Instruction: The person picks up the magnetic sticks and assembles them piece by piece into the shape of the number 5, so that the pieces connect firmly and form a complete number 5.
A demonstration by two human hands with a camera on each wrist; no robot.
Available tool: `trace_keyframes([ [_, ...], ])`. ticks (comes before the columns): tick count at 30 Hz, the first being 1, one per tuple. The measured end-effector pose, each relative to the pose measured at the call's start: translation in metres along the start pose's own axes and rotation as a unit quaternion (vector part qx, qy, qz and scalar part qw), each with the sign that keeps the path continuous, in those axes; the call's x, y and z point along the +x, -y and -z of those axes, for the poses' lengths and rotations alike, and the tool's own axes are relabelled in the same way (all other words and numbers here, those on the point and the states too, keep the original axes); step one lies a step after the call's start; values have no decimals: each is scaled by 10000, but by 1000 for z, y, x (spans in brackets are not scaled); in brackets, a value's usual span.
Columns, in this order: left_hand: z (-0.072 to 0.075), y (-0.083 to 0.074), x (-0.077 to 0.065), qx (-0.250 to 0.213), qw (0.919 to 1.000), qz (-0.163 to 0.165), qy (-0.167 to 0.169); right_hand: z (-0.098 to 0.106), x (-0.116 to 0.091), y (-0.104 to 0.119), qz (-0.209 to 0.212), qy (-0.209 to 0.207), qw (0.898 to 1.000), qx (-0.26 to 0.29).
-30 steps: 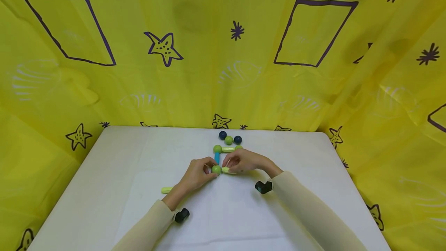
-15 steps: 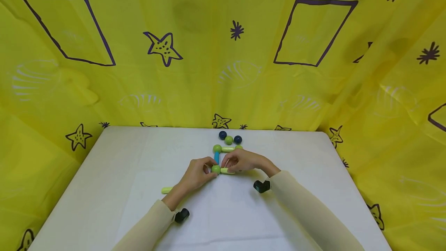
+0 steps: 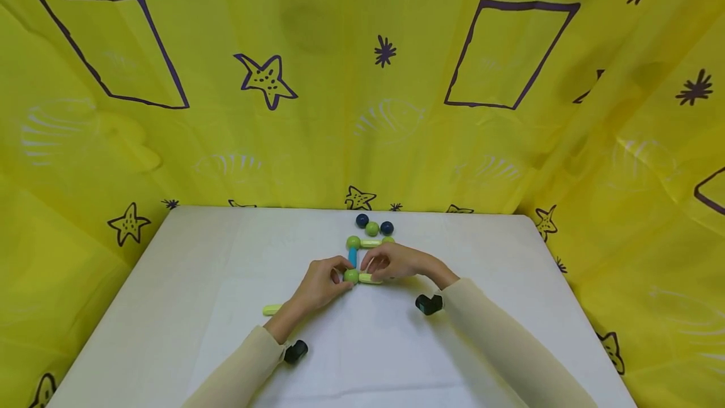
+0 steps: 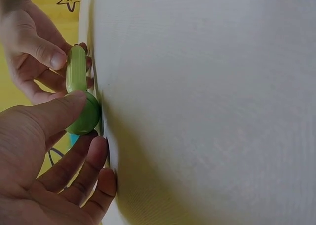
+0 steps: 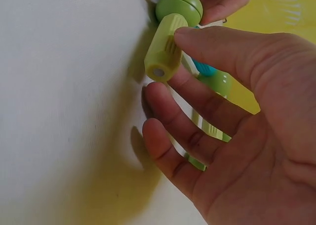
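Note:
My left hand [image 3: 320, 285] pinches a green ball [image 3: 351, 276] between thumb and fingers at the near left corner of a small ball-and-stick frame. In my right hand [image 3: 399, 262], thumb and fingers grip a pale yellow-green magnetic stick [image 5: 165, 49]; its far end meets that ball, and a round metal tip shows at its free end. A blue stick [image 3: 353, 258] runs back from the held ball to another green ball [image 3: 354, 242]. From there a second pale stick [image 3: 370, 243] leads right to a green ball [image 3: 387, 240], partly covered by my right hand.
Behind the frame lie two dark blue balls [image 3: 362, 220] with a loose green ball [image 3: 372, 228] between them. Another pale stick [image 3: 272, 310] lies left of my left wrist, partly hidden by it. A yellow patterned curtain [image 3: 328, 143] surrounds the white table [image 3: 226, 257].
The pale stick in my right hand has moved slightly left, closing a small gap to the green ball. My left hand has stayed in place.

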State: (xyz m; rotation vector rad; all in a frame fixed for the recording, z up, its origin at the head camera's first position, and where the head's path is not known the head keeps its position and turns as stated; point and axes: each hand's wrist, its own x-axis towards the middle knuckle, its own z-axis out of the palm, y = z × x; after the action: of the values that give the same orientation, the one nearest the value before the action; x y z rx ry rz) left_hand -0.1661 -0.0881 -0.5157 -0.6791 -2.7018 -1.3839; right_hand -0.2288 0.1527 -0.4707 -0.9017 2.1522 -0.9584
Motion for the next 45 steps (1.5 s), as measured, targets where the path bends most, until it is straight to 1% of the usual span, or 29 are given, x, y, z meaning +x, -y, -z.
trace_keyframes([
  [4,-1,0,0,6,10000,1,13,6,-8,3,-72,-30,10000,-30],
  [7,-1,0,0,-6,10000,-1,7,14,-15,3,-36,-136,9999,-96],
  [15,0,0,2,2,10000,-84,-26,36,-33,5,175,-588,9976,-332],
  [22,1,-1,2,12,9999,-112,-34,46,-42,0,377,-1072,9926,-430],
  [28,1,-1,2,21,10000,-51,14,47,-42,-6,392,-1620,9836,-693],
  [32,1,-1,1,29,10000,23,43,48,-39,-10,400,-1946,9776,-692],
  [34,0,-1,1,34,10000,34,48,48,-36,-11,312,-2076,9755,-653],
  [40,0,-1,1,28,10000,21,37,52,-27,-17,-128,-2332,9703,-633],
  [45,-1,-2,1,28,10000,-4,51,55,-16,-26,-178,-2467,9680,-420],
])
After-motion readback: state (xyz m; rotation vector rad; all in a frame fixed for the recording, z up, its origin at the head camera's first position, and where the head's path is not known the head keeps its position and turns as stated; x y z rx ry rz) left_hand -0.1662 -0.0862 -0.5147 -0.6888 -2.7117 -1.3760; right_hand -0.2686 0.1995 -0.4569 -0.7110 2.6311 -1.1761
